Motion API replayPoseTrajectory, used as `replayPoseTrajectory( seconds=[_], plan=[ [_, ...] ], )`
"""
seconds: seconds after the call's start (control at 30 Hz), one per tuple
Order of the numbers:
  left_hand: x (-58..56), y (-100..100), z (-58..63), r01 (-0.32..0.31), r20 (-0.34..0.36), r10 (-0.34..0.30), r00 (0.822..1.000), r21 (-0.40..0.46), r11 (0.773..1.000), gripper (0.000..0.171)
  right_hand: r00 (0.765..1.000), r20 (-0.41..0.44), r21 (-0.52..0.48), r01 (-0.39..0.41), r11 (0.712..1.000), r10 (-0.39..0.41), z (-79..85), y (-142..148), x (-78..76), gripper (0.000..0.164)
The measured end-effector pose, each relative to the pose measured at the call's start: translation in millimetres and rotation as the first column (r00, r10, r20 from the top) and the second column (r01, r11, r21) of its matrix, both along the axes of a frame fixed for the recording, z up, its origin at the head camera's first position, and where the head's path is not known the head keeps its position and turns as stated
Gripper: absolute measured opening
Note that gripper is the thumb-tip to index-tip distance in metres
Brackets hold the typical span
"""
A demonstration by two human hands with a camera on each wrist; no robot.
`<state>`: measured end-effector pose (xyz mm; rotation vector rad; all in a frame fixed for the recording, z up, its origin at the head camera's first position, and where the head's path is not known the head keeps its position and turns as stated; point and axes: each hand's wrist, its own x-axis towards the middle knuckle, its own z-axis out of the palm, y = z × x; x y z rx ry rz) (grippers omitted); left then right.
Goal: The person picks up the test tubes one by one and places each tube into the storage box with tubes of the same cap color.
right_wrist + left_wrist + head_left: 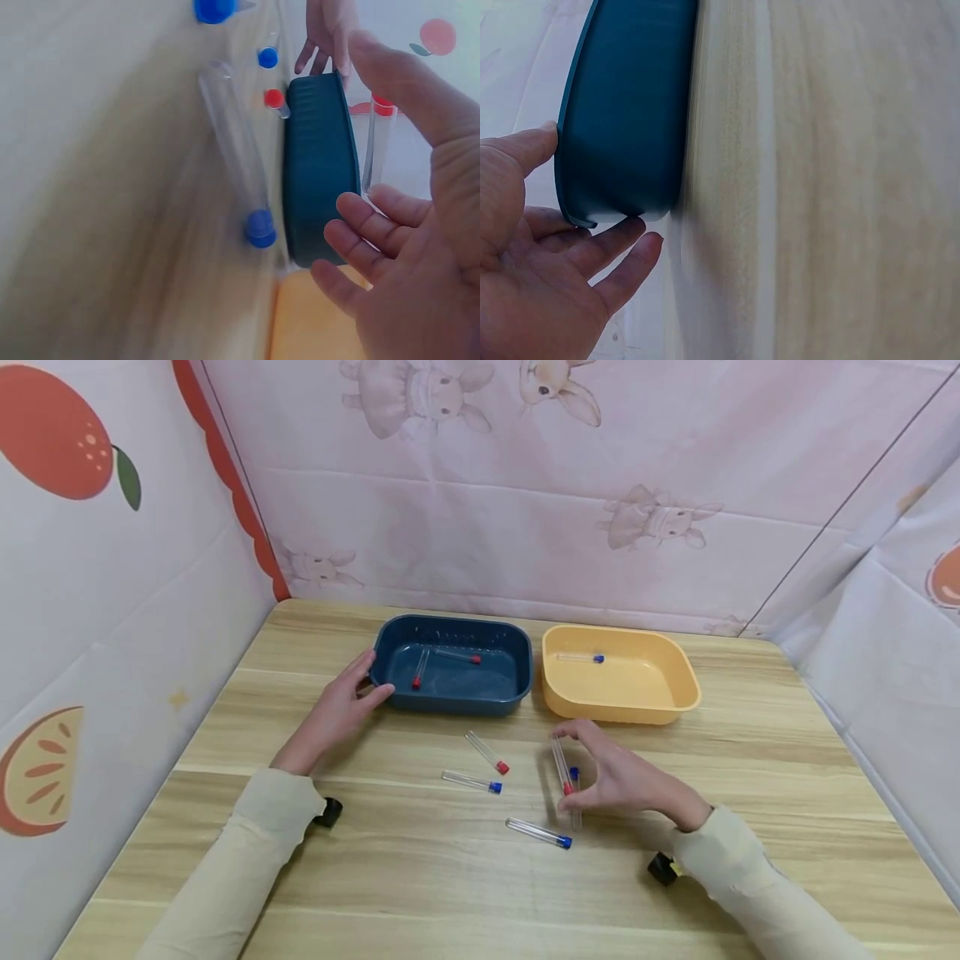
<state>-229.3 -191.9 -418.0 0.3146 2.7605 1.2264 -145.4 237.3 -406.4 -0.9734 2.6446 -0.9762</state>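
Left hand spread, thumb and fingers touching blue tub at its left end. With my right hand I pinch 1 red-capped tube by its ends, above table; long axis runs away from me, cap nearer me. 1 blue-capped tube beneath points oppositely.

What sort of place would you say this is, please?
Likely a makeshift tabletop workstation: a wood-grain table, a rabbit-print backdrop behind it, and capped test tubes lying about.
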Motion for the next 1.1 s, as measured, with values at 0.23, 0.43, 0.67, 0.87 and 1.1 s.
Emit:
replayPoseTrajectory(
  seconds=[0.23,0.43,0.67,0.87,1.1],
  plan=[
    [-0.2,-0.5,1.0,0.006,0.002,-0.006,1.0,0.002,1.0,0.078,0.994,-0.1,-0.042,-0.044,0.998,0.04,11.5,-6.1,-15.2,0.093],
    [0.0,-0.6,1.1,0.007,0.007,-0.007,1.0,0.006,1.0,0.078,0.999,-0.033,-0.061,-0.001,0.998,-0.001,26.8,-15.4,-31.0,0.092],
    [-0.8,-0.1,2.7,0.006,0.0,-0.006,1.0,-0.008,1.0,0.078,1.0,-0.011,-0.102,-0.018,0.995,0.017,36.1,-36.2,-58.1,0.091],
    [-0.5,-0.8,1.3,0.016,-0.008,-0.016,1.0,0.002,1.0,0.08,1.0,-0.001,-0.092,-0.02,0.996,0.02,44.2,-56.9,-82.4,0.092],
    [-0.2,-1.3,0.3,0.011,-0.008,-0.011,1.0,0.0,1.0,0.079,0.998,0.058,-0.087,-0.014,0.996,0.019,49.3,-80.5,-110.8,0.088]
  ],
)
